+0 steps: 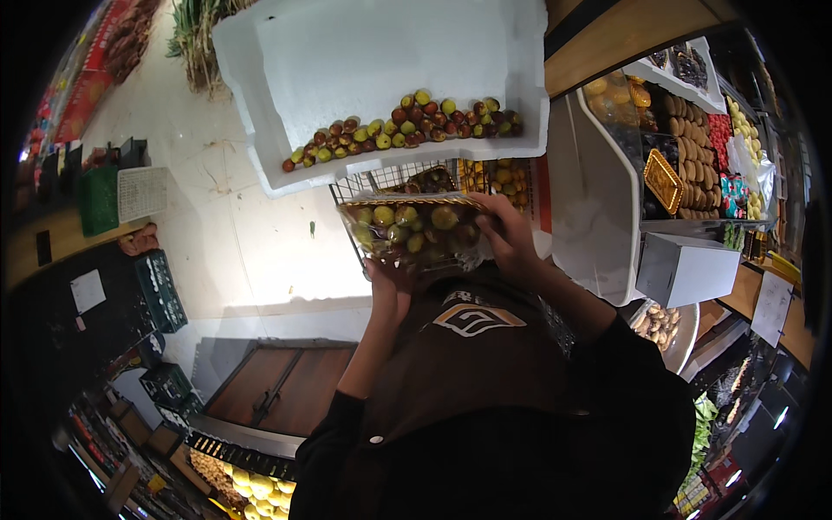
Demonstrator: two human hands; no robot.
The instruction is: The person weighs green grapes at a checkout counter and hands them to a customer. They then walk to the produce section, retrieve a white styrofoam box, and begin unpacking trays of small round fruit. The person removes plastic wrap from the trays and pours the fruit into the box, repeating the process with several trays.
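Note:
A gold-rimmed tray of green and brown jujubes [414, 229], covered with clear plastic film, is held up in front of my apron. My right hand [510, 237] grips its right end, with the thumb at the rim. From below, my left hand [390, 281] supports the left part; some of its fingers are hidden behind the pack. Beyond the pack, a white foam box [390, 55] holds loose jujubes [426, 122] heaped along its near side. Beneath the box and pack, a wire basket [380, 179] contains another gold-rimmed tray of jujubes [429, 179], partly covered from view.
On the right stands a pale panel [595, 195] beside a produce display [692, 162]. A grey-white box [689, 270] juts out there. Brown cabinet doors [279, 383] lie at lower left. Green crates [161, 290] line the left side, and leafy stalks [201, 52] rest on the floor.

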